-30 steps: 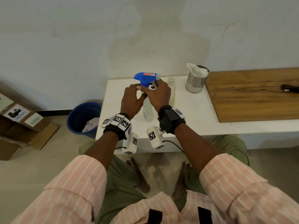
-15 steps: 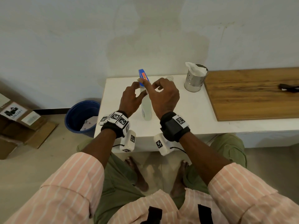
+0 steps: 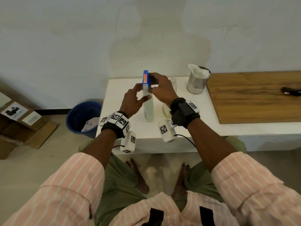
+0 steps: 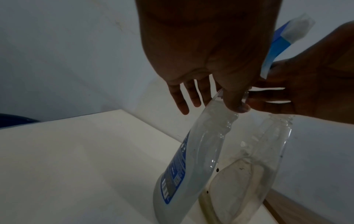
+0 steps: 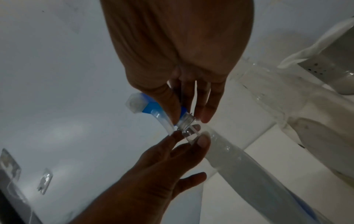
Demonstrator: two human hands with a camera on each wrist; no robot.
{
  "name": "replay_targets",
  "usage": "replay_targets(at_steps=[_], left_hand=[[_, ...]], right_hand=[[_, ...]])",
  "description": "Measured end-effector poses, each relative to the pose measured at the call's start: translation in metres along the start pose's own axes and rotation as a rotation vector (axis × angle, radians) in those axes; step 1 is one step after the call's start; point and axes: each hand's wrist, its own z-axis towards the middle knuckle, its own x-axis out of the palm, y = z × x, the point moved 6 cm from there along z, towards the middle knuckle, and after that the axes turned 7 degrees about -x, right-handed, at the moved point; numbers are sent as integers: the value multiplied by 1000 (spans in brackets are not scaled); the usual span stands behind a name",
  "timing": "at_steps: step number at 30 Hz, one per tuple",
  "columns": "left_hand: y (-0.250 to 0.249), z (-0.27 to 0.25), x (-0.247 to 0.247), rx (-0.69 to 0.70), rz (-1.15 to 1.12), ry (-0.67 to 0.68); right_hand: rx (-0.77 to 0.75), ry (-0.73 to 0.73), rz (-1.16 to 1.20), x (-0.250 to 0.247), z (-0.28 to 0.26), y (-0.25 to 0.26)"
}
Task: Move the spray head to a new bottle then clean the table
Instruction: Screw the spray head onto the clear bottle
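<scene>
Landmark: labelled bottle, standing on the white tabletop, near its front edge.
Spray head: blue spray head sits directly above the labelled bottle's neck, its collar at the mouth; whether the threads are engaged I cannot tell.
Right grip: right hand has thumb and fingers curled around the spray head's collar, clamped on it, as the right wrist view shows.
Left grip: left hand pinches the labelled bottle's neck between thumb and fingertip; the remaining fingers are spread apart and hold nothing.
Second bottle: clear bottle stands just to the right of the labelled bottle, open-mouthed, with a yellowish residue inside.
Other items: steel canister with a white tissue stands further right of the labelled bottle; a wooden board lies beyond that; a blue bin sits on the floor to the left.
Step in hand (judgement): turning the collar at the labelled bottle's neck.
Risk 1: the light neck pinch may let the bottle rotate with the collar, so the thread makes no progress.
Risk 2: sideways force from the right hand could tip the labelled bottle into the clear bottle beside it and knock it over.
Risk 3: a tilted collar could cross-thread and leak.
</scene>
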Motion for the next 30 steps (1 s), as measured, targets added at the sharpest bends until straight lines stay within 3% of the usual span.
replay_targets(at_steps=[8,13,18,23,30], left_hand=[[0,2,3,-68,7,4],[2,1,2,-96,-20,17],[1,0,6,-130,-6,39],[1,1,5,-125,-55,62],[1,3,7,-153,-26,95]], right_hand=[[56,-220,77,1,4,-17],[57,-148,114,13,1,-20],[121,-279,151,5,-1,-23],[125,-163,202,14,-1,-22],[101,-313,199,9,-2,-17]])
